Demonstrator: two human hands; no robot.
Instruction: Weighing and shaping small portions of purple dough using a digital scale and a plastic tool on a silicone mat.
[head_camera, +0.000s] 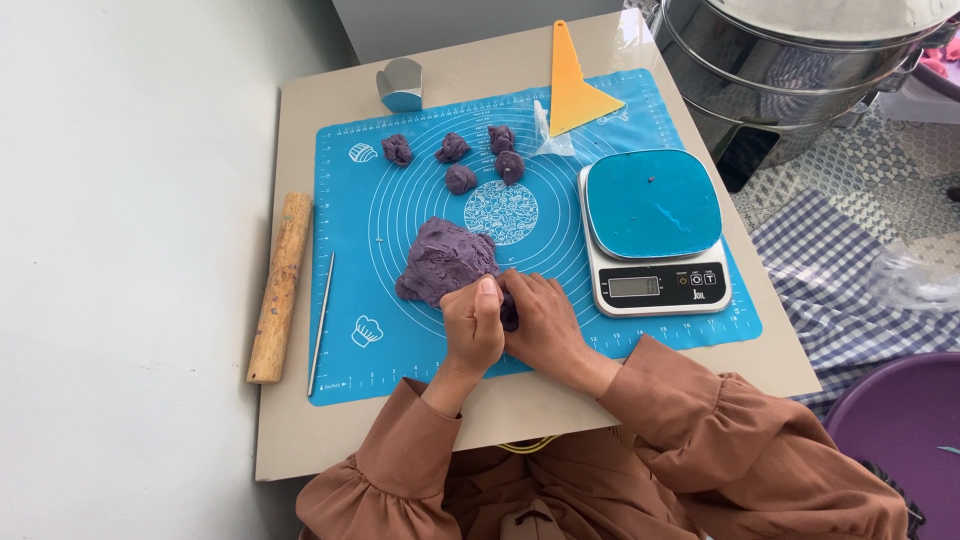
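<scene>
Beige surface (300, 420) carries a blue mat (350, 360), where both hands, left (472, 325) and right (545, 320), clench a purple dough piece (509, 312) beside the big dough mass (443, 262), scale (655, 230) right of it for weighing.

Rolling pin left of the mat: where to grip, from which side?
Grip the wooden rolling pin around its middle, coming from above on its open left side. It lies flat on the table, long axis running nearly toward and away from the person, slightly tilted. The thin metal rod and blue mat crowd its right side.
</scene>
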